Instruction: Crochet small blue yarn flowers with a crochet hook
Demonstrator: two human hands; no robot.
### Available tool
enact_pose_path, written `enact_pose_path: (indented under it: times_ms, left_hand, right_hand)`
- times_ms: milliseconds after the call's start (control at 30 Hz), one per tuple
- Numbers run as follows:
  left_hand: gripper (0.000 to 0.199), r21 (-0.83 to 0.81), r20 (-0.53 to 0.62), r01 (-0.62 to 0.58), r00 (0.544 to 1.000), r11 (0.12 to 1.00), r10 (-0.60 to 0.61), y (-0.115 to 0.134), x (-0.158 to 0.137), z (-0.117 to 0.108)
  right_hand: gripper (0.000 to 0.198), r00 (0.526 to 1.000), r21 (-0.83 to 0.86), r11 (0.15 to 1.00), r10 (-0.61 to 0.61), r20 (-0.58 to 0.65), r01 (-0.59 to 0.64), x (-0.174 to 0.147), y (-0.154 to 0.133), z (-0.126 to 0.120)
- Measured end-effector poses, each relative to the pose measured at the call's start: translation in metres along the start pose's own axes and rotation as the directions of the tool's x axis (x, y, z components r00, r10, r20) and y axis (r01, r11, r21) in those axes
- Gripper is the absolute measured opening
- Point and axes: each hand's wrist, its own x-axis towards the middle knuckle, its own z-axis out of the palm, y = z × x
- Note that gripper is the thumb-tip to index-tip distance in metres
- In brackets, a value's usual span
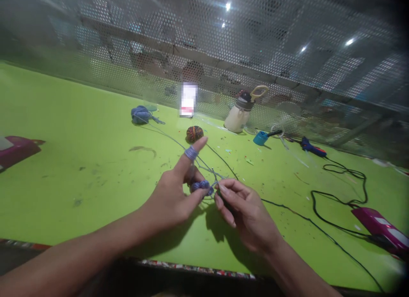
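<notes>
My left hand (174, 190) pinches a small piece of blue-purple crochet work (200, 186) between thumb and fingers. Its index finger points up, with blue yarn (191, 153) wound several times round it. Close beside the piece, my right hand (244, 207) is closed in a pinch on a thin crochet hook (214, 174), mostly hidden by the fingers; its tip is near the yarn strands at the piece. One strand runs back to a blue ball of yarn (139, 114) at the far left.
A dark multicoloured yarn ball (194, 134) lies ahead, its strand trailing right. Behind stand a lit phone (188, 100), a cream bottle (237, 118) and a perforated metal screen (153, 45). At right are a teal cup (260, 138), a blue glue gun (313, 148), black cord and a magenta box (380, 229).
</notes>
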Motion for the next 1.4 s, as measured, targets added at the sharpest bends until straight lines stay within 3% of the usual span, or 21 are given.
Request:
enact_pose_path:
  times_ms: [100,233,300,400,467,533,900,1400]
  left_hand:
    - [0.104,-0.326,0.125,0.201,0.978,0.924,-0.169,-0.001,0.006,-0.005]
    - [0.112,-0.474,0.210,0.336,0.941,0.814,-0.266,-0.002,0.012,-0.011]
    - [0.113,-0.506,0.215,0.355,0.934,0.786,-0.284,-0.001,0.012,-0.012]
    - [0.113,-0.546,0.213,0.346,0.938,0.763,-0.273,0.001,0.011,-0.014]
    - [0.113,-0.563,0.220,0.336,0.941,0.755,-0.255,0.003,0.011,-0.015]
    - [0.113,-0.572,0.228,0.327,0.944,0.752,-0.237,0.006,0.012,-0.018]
    - [0.109,-0.682,0.235,0.300,0.954,0.667,-0.189,0.006,0.012,-0.023]
    - [0.109,-0.626,0.213,0.335,0.942,0.704,-0.259,0.005,0.013,-0.024]
  right_hand:
    - [0.020,0.997,0.015,0.997,-0.078,-0.007,0.078,-0.002,0.001,0.000]
    - [0.014,0.976,-0.178,0.961,-0.216,-0.012,0.210,-0.004,0.006,-0.006]
    - [0.010,0.926,-0.387,0.854,-0.376,-0.001,0.346,-0.004,0.007,-0.009]
    - [0.007,0.789,-0.637,0.575,-0.608,0.088,0.514,-0.006,0.006,-0.011]
    - [0.011,0.730,-0.705,0.449,-0.668,0.143,0.549,-0.007,0.004,-0.011]
    - [0.012,0.710,-0.725,0.399,-0.682,0.175,0.561,-0.008,0.001,-0.011]
    - [0.016,0.706,-0.703,0.375,-0.662,0.253,0.604,-0.011,-0.004,-0.012]
    - [0.012,0.746,-0.729,0.370,-0.603,0.284,0.576,-0.010,-0.010,-0.012]
